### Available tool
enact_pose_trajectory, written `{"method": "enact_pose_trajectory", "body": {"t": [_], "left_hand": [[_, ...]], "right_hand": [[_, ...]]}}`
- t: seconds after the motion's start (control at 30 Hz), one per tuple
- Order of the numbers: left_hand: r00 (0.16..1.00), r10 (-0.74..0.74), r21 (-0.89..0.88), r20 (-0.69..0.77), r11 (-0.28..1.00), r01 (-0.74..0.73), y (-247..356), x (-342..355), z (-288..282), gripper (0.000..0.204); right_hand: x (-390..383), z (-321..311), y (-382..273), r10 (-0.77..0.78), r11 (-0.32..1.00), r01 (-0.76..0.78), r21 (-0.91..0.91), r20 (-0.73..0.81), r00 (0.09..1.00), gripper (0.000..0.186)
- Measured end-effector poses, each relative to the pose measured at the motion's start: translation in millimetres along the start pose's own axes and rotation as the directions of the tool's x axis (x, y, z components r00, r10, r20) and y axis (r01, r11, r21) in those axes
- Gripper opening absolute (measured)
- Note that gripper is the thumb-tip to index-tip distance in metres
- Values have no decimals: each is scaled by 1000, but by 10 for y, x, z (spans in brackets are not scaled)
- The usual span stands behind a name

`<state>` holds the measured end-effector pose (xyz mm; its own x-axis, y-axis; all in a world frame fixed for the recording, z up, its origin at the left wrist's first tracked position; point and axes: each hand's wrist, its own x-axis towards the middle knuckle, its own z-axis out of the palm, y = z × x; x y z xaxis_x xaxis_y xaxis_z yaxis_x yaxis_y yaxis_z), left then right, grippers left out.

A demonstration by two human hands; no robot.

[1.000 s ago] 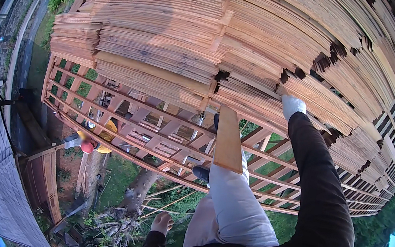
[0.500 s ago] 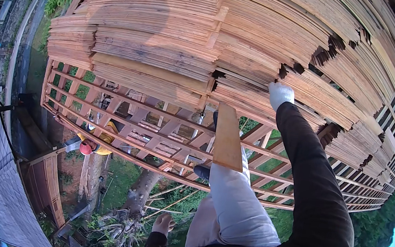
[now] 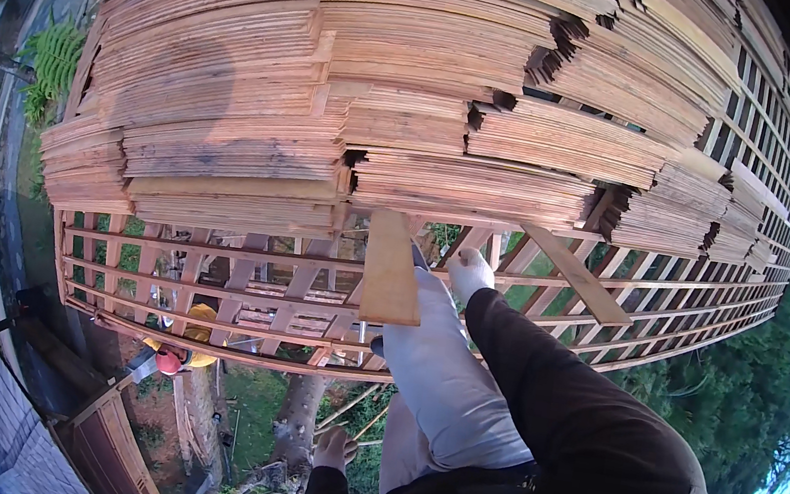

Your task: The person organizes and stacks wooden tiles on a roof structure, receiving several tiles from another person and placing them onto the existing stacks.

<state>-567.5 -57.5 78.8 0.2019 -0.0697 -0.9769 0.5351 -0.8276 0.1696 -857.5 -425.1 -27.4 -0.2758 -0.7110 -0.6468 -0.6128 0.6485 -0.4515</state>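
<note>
My right hand (image 3: 471,272), in a white glove, hovers over the roof battens beside my bent knee. Its fingers are curled in, with nothing visible in them. To its left a flat wooden shingle (image 3: 391,272) lies along my leg. Another narrow shingle (image 3: 577,277) slants across the battens to the right. My left hand (image 3: 335,449), also gloved, hangs low beside my thigh; its fingers are loosely bent and slightly apart, with nothing seen in them. Rows of overlapping shingles (image 3: 227,148) cover the roof ahead of both hands.
Open wooden battens (image 3: 296,304) run across the roof under my legs, with gaps down to the ground. Below left, a person in a red helmet (image 3: 168,361) and yellow top stands near the roof edge. A tree trunk (image 3: 299,415) and a grey roof (image 3: 1,394) lie lower down.
My right hand has drawn back from the shingle rows to near my knee. The slanting shingle on the right now shows. My view has turned, shifting the roof leftward.
</note>
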Motion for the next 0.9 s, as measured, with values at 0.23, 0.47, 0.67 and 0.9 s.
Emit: {"method": "enact_pose_trajectory", "body": {"t": [0.23, 0.47, 0.67, 0.9], "left_hand": [[980, 196, -82, -31, 977, -198, 476, -332, 10, 29], [967, 237, -126, -90, 961, -247, 362, -521, -259, 30], [950, 312, -128, -32, 941, -313, -165, -478, -620, 30], [983, 149, -317, -104, 932, -175, -1190, -274, -1103, 32]], "right_hand": [[-895, -310, 18, -40, 999, 40, 5, 267, 963, 47], [-1221, -835, 54, -194, 689, 529, -496, 577, 793, 60], [-1724, -1344, -481, -275, 824, 430, -370, 403, 873, 63], [-1821, -1074, -910, -385, 661, 670, -338, 614, 689, 46]]}}
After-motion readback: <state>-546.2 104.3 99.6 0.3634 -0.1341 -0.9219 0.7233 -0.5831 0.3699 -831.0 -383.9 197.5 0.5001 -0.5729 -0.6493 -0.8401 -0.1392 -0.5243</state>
